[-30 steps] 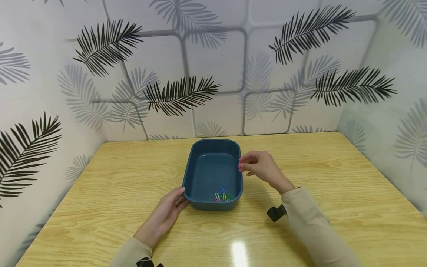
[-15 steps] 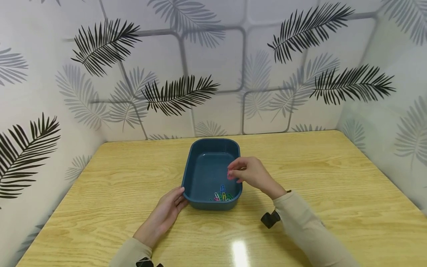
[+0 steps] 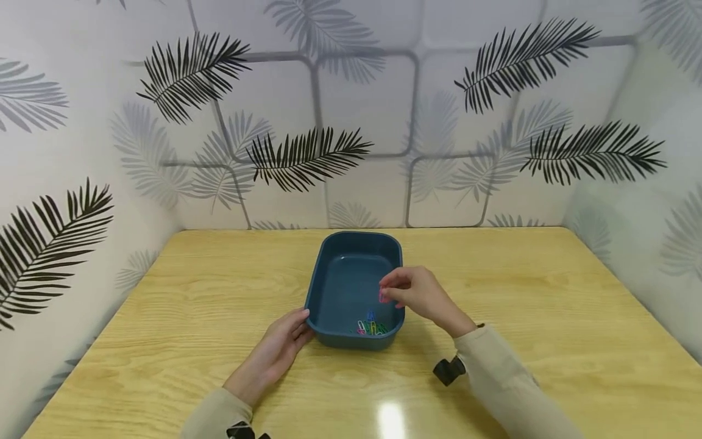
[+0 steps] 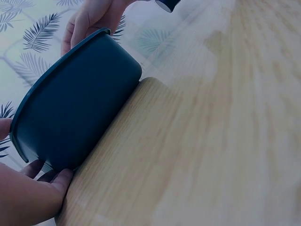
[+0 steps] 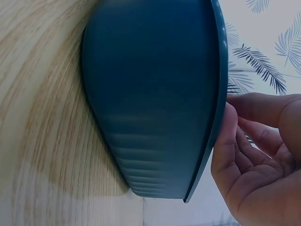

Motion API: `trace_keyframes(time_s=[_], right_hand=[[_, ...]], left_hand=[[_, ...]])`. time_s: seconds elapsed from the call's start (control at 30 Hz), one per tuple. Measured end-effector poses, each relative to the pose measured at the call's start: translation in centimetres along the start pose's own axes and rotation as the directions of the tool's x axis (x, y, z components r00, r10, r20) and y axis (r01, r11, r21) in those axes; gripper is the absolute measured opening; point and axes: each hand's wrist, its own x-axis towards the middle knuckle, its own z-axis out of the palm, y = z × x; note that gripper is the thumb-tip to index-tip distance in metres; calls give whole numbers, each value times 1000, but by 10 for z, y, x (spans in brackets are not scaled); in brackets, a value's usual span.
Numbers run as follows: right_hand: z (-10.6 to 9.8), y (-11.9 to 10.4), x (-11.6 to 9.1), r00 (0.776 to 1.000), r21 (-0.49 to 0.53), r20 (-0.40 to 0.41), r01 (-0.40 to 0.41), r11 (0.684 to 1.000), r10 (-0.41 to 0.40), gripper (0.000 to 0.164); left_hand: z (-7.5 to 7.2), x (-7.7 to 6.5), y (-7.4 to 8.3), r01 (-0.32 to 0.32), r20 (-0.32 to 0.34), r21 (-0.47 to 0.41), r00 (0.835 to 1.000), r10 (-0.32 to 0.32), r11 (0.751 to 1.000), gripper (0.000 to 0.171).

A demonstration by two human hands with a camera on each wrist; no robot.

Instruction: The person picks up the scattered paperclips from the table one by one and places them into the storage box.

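A dark blue plastic tray (image 3: pixel 351 342) with rounded corners rests on the table, seen from outside in both wrist views. Several coloured paper clips (image 3: pixel 373 327) lie in its near end. My left hand (image 3: pixel 280 344) holds the tray's near left corner, thumb at the rim and fingers against the outer wall (image 4: pixel 75 108). Over the tray's right side, my right hand (image 3: pixel 419 296) pinches a pink paper clip (image 3: pixel 382 296) between thumb and fingertips. In the right wrist view the tray's wall (image 5: pixel 155 94) hides the fingertips and the clip.
The pale wooden table (image 3: pixel 219 274) spreads out around the tray. Behind it stands a wall (image 3: pixel 373 189) with a leaf pattern. A bright light reflection (image 3: pixel 391 421) shows at the table's near side.
My right hand has moved left and a little nearer from the tray's right rim, with the pink paper clip now over the inside. My left hand keeps its hold on the corner.
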Motion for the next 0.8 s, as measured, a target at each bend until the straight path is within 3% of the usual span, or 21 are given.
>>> trace_keyframes(time_s=[0.17, 0.8], right_hand=[[-5, 3, -5, 1000, -20, -25, 13, 1000, -13, 13], [-1, -3, -4, 999, -5, -34, 7, 1000, -8, 15]], left_hand=[[4, 3, -3, 3, 48, 15, 999, -3, 1000, 50], [3, 2, -3, -28, -16, -11, 999, 28, 1000, 43]])
